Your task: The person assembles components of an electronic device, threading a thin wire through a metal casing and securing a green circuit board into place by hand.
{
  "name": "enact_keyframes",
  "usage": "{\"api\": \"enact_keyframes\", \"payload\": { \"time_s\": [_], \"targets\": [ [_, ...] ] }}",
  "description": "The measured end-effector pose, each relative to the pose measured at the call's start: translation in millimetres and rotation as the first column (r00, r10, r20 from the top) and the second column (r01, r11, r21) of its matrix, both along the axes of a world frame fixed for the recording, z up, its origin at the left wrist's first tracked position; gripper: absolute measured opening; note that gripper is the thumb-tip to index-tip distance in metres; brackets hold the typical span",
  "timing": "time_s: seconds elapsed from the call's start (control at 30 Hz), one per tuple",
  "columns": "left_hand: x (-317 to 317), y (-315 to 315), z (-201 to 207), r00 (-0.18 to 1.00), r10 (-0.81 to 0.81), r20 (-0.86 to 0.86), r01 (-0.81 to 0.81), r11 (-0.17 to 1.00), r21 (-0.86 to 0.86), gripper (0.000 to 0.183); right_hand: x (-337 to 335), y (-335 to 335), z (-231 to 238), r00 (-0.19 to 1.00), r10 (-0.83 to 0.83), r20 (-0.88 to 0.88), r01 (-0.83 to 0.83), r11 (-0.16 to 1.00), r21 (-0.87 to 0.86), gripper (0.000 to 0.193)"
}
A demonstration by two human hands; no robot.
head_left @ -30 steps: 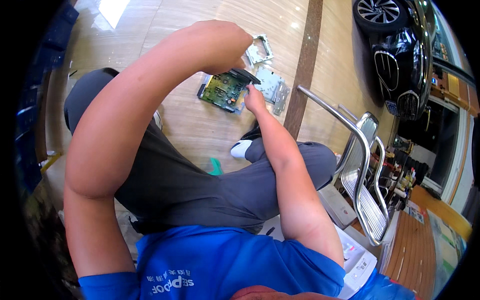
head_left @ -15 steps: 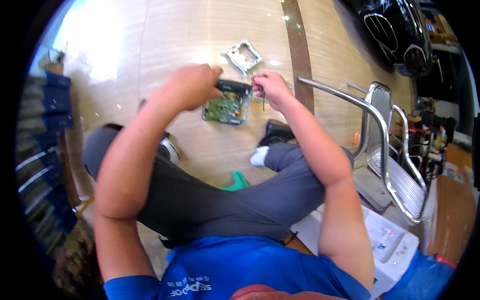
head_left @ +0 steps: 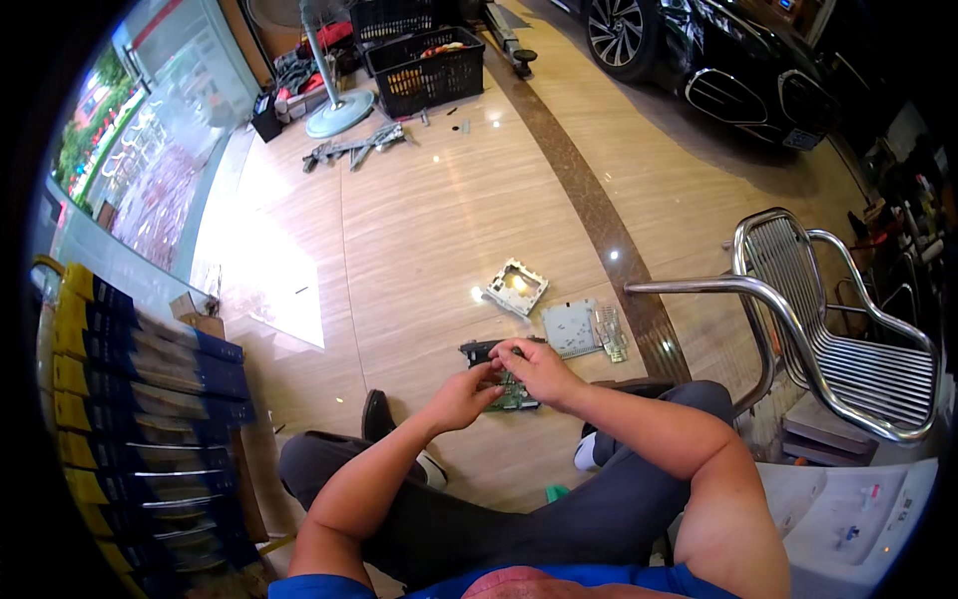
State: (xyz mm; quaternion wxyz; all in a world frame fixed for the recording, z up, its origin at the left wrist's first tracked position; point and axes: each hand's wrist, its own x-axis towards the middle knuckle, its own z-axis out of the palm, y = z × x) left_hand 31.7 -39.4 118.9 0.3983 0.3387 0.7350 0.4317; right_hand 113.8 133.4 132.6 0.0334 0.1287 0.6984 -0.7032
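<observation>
An electronic unit with a green circuit board (head_left: pixel 516 401) and a black front panel (head_left: pixel 479 351) lies on the floor before me, partly hidden under my hands. My right hand (head_left: pixel 544 377) is closed over it, pinching a thin screwdriver (head_left: pixel 517 351) whose dark end shows at the fingertips. From the left, my left hand (head_left: pixel 462 397) reaches to the unit's edge. Its index finger comes close to the right fingertips and its thumb stands apart; I see nothing held between them. Beyond the unit lies a pale metal frame (head_left: pixel 517 290). A flat metal plate (head_left: pixel 572 329) lies to the right.
A small board-like piece (head_left: pixel 610 333) lies beside the plate. A chrome chair (head_left: pixel 798 329) stands at right, a black car (head_left: pixel 728 80) beyond it. Blue and yellow boxes (head_left: pixel 150 419) are stacked at left. Black crates (head_left: pixel 429 80) and a fan base (head_left: pixel 340 114) stand far off.
The view has tilted up, bringing in more floor, the crates and the door. My hands have come together over the unit; before, they were apart on either side of it.
</observation>
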Motion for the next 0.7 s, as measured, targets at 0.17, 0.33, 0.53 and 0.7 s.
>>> {"api": "enact_keyframes", "payload": {
  "time_s": [0.17,0.33,0.53,0.7],
  "targets": [
    [-12,-2,-24,0.986,-0.14,0.093,0.147,0.986,-0.076,0.034,2,1,7,0.999,0.021,0.037,-0.012,0.977,-0.215,0.025],
    [-2,12,-25,0.944,-0.202,0.262,0.211,0.978,-0.006,0.029,5,8,3,0.994,-0.02,0.106,0.043,0.975,-0.219,0.027],
    [0,17,-29,0.985,-0.165,0.049,0.171,0.972,-0.16,0.024,12,20,-4,0.998,0.05,-0.043,-0.037,0.962,0.269,0.029],
    [0,14,-32,0.935,-0.189,-0.299,0.151,0.978,-0.143,0.023,21,26,20,0.947,0.321,-0.007,-0.258,0.772,0.581,0.023]
  ]
}}
